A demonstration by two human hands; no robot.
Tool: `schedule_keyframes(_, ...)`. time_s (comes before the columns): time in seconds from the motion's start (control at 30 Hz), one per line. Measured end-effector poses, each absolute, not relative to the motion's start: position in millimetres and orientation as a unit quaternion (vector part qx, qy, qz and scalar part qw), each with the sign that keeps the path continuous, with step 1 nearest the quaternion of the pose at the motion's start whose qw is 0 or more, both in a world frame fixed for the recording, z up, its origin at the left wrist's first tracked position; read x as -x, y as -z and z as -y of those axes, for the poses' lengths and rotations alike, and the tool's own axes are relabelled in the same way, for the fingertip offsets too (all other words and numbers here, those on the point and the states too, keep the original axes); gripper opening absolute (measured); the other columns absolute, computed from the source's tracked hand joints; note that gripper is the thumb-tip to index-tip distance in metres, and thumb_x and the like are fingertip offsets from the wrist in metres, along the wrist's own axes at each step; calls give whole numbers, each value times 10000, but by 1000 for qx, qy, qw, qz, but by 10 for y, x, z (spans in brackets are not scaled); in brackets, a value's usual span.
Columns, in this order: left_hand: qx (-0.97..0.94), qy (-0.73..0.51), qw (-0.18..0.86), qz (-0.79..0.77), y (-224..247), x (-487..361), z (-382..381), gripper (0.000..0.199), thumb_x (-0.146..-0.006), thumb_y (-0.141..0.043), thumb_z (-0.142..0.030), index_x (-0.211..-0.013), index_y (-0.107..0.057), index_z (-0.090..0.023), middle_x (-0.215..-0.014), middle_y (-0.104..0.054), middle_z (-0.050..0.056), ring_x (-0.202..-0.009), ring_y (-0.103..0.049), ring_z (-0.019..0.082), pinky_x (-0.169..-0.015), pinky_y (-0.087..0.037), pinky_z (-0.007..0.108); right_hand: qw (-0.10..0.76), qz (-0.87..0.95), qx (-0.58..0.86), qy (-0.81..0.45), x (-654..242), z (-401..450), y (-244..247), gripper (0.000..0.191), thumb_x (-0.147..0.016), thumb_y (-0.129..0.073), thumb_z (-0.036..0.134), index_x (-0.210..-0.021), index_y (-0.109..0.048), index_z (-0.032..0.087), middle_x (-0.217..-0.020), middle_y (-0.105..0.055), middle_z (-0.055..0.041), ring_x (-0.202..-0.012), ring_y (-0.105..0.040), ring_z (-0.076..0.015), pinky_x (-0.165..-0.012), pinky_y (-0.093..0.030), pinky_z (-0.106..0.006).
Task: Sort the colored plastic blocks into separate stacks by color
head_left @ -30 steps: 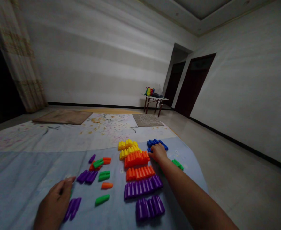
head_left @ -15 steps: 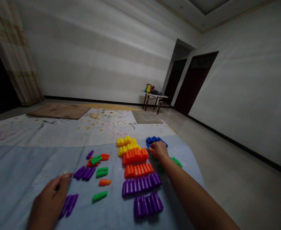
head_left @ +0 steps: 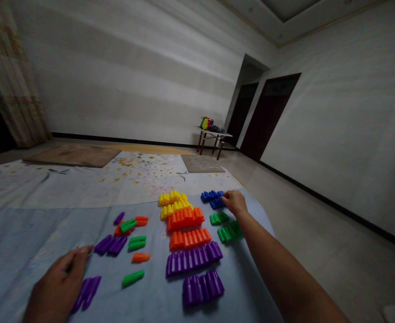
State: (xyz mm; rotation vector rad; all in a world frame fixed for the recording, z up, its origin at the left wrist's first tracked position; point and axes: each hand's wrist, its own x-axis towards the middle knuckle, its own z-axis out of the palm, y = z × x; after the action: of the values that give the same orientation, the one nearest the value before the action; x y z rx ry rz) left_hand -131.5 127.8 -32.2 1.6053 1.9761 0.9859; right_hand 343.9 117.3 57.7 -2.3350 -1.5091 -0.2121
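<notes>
My right hand [head_left: 235,202] is at the right end of the blue plastic pieces [head_left: 212,196], its fingers closed on the end piece. Nearer me, green pieces [head_left: 230,231] stand in short rows, partly behind my right forearm. My left hand [head_left: 58,282] rests low at the left with thumb and forefinger pinched together; what they hold, if anything, I cannot make out. Beside it lie loose purple pieces [head_left: 87,292] and a purple cluster [head_left: 111,245]. All the pieces are small, rounded, finger-like plastic shapes.
Rows of yellow [head_left: 173,205], orange [head_left: 190,239] and purple [head_left: 195,260] pieces fill the middle. Scattered green [head_left: 133,278] and orange [head_left: 140,257] ones lie left of them. The cloth [head_left: 157,305] ends at a curved right edge. Two boards [head_left: 203,163] lie farther back.
My right hand has shifted right to the end of the blue pieces, uncovering more blue and green ones. My left hand keeps its pinch. The whole view has swung slightly.
</notes>
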Motion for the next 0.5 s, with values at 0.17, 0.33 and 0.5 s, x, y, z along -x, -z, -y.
schedule_keyframes(0.17, -581, -353, 196, -706, 326, 1330, -1280, 458, -790, -340, -574, -950, -638, -265, -1070, -650, 19, -1022, -587, 239, -908, -443, 379, 133, 519, 840, 90, -3412, -1199, -456, 194, -760, -570, 304, -846, -721, 217, -919, -695, -95, -956, -568, -235, -809, -361, -309)
schedule_keyframes(0.33, -586, -349, 184, -708, 355, 1336, -1287, 468, -802, -314, -584, -952, -635, -279, -1054, -663, -2, -1000, -599, 230, -889, -457, 363, 130, 513, 845, 79, -3426, -1213, -411, 204, -749, -582, 349, -821, -725, 223, -890, -701, -83, -921, -581, -238, -772, -376, -302)
schedule_keyframes(0.5, -605, -358, 119, -701, 431, 1349, -1323, 437, -817, -313, -564, -907, -651, -301, -977, -697, -20, -916, -641, 192, -789, -503, 305, 174, 496, 847, 83, -3547, -1146, -502, 323, -846, -436, 387, -890, -712, 225, -917, -703, -61, -908, -597, -204, -752, -393, -256)
